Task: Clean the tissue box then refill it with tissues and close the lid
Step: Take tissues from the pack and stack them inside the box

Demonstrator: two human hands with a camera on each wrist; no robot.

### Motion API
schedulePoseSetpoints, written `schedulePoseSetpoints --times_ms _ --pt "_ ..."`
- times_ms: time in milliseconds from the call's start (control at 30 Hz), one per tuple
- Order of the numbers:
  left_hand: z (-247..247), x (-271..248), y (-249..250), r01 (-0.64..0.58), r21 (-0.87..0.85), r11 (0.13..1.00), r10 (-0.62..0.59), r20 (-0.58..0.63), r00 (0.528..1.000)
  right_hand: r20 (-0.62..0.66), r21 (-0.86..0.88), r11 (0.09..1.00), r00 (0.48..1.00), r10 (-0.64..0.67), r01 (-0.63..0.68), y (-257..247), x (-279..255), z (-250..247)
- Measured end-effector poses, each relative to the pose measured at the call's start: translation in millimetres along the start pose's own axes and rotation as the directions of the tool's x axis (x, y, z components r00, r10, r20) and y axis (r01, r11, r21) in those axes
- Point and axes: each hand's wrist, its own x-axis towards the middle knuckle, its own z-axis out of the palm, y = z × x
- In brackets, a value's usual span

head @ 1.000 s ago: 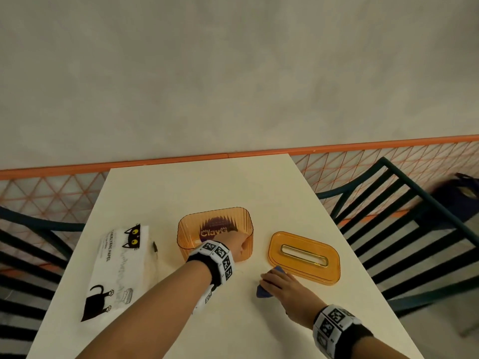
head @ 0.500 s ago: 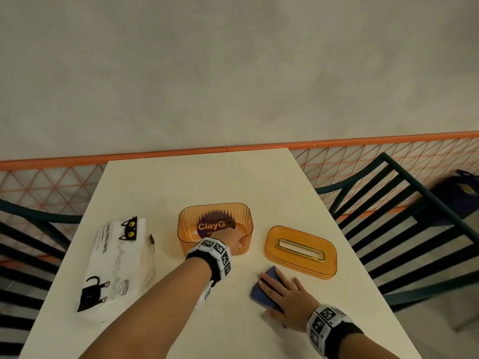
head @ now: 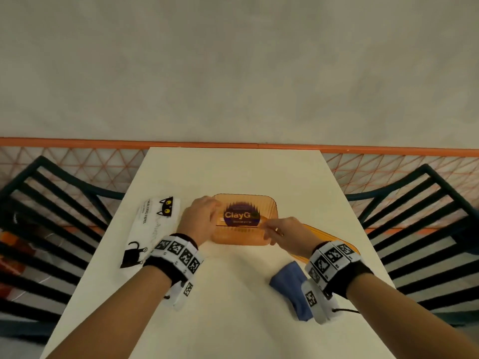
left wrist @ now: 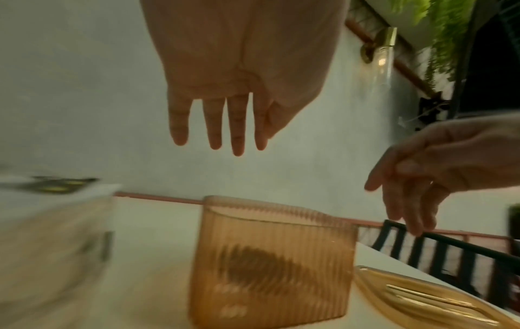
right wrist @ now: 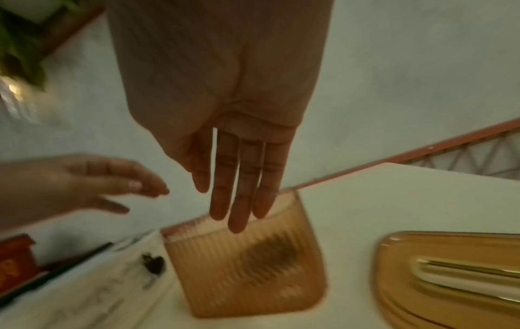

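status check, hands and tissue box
Left hand and right hand open above the box, holding nothing. Lid off. Cloth down. Nothing blocking.

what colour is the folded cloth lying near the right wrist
The folded cloth is blue, a plain mid-blue with no pattern visible. It shows best in the head view.

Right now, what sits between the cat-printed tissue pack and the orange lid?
Head view: the empty orange tissue box, both open hands at its ends, between tissue pack and lid.

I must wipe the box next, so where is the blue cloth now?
In the head view the blue cloth lies on the table, under the right wrist, nearer than the orange lid.
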Motion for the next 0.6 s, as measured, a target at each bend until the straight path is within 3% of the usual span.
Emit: schedulePoseSetpoints --times_ms 100,167,233,367,600 --pt "-15 -23 -37 0.272 0.089 0.958 -0.265 -0.084 0.961 0.043 0.103 0.993 0.997 -0.067 0.062 -34 24 5" --pt "-24 -37 -57 0.439 0.159 0.884 -0.437 -0.052 0.898 0.073 0.119 0.989 0.992 -0.099 0.09 -56 38 13" --pt "-29 -49 -74 0.514 0.17 0.841 -0.52 -0.012 0.854 0.097 0.124 0.986 0.988 -0.121 0.109 -76 50 24" --pt "-32 -67 -97 0.496 0.162 0.853 -0.508 0.037 0.86 0.139 0.155 0.986 0.987 -0.079 0.057 -101 76 53" --pt "-24 -84 -110 0.325 0.188 0.927 -0.354 0.147 0.924 0.143 0.179 0.967 0.977 0.156 -0.181 -119 99 98"
